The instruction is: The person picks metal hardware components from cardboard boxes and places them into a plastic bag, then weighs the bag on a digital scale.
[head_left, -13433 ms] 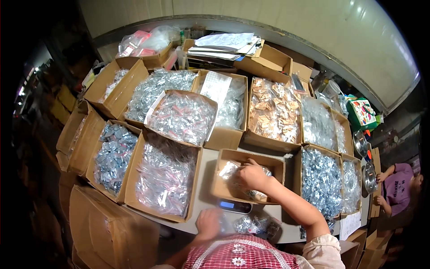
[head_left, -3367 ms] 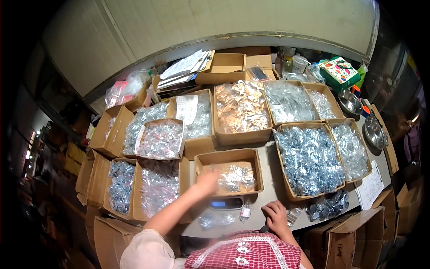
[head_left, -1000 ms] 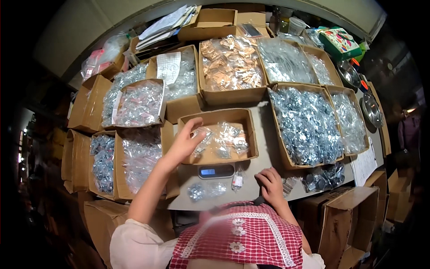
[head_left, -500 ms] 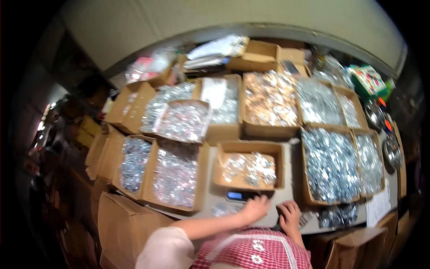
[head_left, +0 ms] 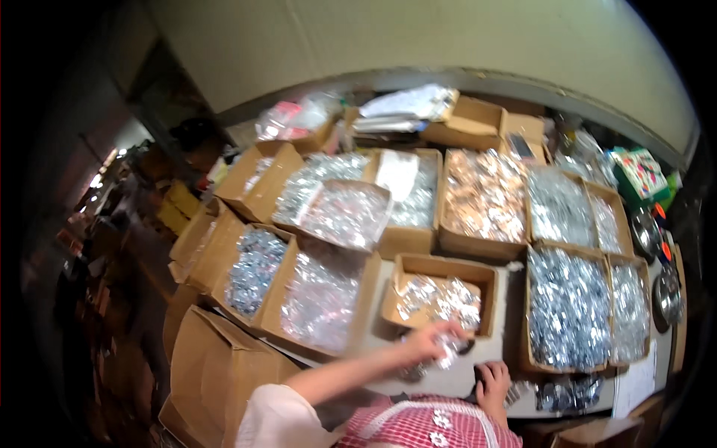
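My left hand (head_left: 427, 343) is closed on a small clear plastic packet (head_left: 447, 352), just in front of an open cardboard box (head_left: 391, 308). A few shiny clear packets (head_left: 455, 301) lie inside that box. Beneath the left hand and wrist, more clear packaging (head_left: 413, 372) rests on the pale table (head_left: 461, 379); its contents are too blurred to tell. Near the table's front edge, my right hand (head_left: 493, 384) lies with its fingers loosely bent and a little apart, holding nothing I can see. Dark packets (head_left: 569, 393) lie to its right.
Cardboard boxes full of packets surround the work spot: pinkish (head_left: 321, 299) at left, copper-coloured (head_left: 485, 194) behind, silvery-blue (head_left: 567, 310) at right. Metal bowls (head_left: 666, 297) stand at the far right beside a white paper sheet (head_left: 635, 384). An empty carton (head_left: 224, 373) sits at lower left.
My left hand has come up from beside a small device with a lit blue display and now holds a clear packet. The device is now hidden. The whole view has shifted; my right hand stays by the edge.
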The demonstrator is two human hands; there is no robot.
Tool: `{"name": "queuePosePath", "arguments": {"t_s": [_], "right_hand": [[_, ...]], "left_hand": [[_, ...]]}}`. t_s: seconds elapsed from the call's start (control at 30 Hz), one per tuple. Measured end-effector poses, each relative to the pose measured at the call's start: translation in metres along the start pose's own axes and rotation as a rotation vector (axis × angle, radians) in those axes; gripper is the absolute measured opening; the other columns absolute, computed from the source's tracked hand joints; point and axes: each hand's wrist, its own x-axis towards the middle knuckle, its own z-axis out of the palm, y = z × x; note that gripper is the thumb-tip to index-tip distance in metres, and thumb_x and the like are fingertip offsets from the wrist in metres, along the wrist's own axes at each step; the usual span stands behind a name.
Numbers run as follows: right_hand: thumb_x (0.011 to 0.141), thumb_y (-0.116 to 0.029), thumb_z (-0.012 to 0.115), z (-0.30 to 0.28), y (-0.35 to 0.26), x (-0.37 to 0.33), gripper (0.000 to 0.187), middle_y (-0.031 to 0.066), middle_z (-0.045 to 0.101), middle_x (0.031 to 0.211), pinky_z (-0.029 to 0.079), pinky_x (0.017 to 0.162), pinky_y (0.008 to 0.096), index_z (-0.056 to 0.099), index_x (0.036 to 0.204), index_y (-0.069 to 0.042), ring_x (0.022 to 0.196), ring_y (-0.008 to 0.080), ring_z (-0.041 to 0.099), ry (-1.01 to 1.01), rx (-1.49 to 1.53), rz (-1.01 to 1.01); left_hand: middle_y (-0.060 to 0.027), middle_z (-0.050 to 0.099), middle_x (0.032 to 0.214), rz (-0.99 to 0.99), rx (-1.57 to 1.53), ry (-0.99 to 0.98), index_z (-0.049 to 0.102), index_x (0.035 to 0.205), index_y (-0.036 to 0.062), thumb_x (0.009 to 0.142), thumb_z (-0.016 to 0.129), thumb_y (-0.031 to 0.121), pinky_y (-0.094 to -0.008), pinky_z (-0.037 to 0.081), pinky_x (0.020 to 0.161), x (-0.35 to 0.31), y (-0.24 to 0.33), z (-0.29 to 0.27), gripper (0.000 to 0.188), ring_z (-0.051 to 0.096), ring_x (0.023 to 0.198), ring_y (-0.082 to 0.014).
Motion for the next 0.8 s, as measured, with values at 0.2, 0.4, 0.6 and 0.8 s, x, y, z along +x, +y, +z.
{"name": "queuePosePath", "arguments": {"t_s": [0.2, 0.4, 0.6, 0.8], "right_hand": [[0.066, 0.000, 0.059, 0.006, 0.007, 0.007, 0.046, 0.0122, 0.059, 0.109, 0.043, 0.095, 0.0460, 0.067, 0.110, -0.009, 0.111, 0.0365, 0.052, -0.013, 0.039, -0.006], [0.065, 0.002, 0.056, 0.002, 0.002, 0.011, 0.044, 0.0108, 0.058, 0.108, 0.042, 0.095, 0.0465, 0.066, 0.107, -0.007, 0.111, 0.0357, 0.051, 0.005, -0.021, 0.012], [0.067, 0.000, 0.056, 0.003, -0.001, 0.012, 0.041, 0.0113, 0.059, 0.108, 0.042, 0.093, 0.0468, 0.066, 0.105, -0.007, 0.111, 0.0362, 0.052, 0.009, -0.021, -0.002], [0.066, 0.000, 0.059, 0.003, 0.003, 0.000, 0.046, 0.0115, 0.059, 0.111, 0.039, 0.099, 0.0461, 0.066, 0.110, -0.008, 0.115, 0.0372, 0.050, -0.020, -0.023, 0.034]], "left_hand": [[-0.0107, 0.059, 0.090, 0.090, -0.442, 0.245, 0.058, 0.090, 0.0015, 0.072, 0.064, 0.015, -0.0345, 0.055, 0.080, -0.021, 0.087, -0.063, 0.024, 0.062, 0.086, -0.0205], [-0.0006, 0.059, 0.068, -0.245, 0.296, 0.293, 0.064, 0.088, 0.0047, 0.085, 0.075, 0.019, -0.0250, 0.047, 0.062, -0.038, 0.049, -0.051, 0.018, 0.058, 0.063, -0.0111], [-0.0200, 0.054, 0.124, -0.207, 1.267, 0.101, 0.050, 0.138, 0.0162, 0.084, 0.070, 0.023, -0.0451, 0.056, 0.077, -0.080, -0.040, -0.014, 0.058, 0.065, 0.093, -0.0375], [-0.0304, 0.049, 0.126, -0.340, 1.271, -0.006, 0.040, 0.143, 0.0038, 0.084, 0.063, 0.014, -0.0466, 0.056, 0.077, -0.064, -0.088, 0.004, 0.065, 0.065, 0.089, -0.0423]]}}
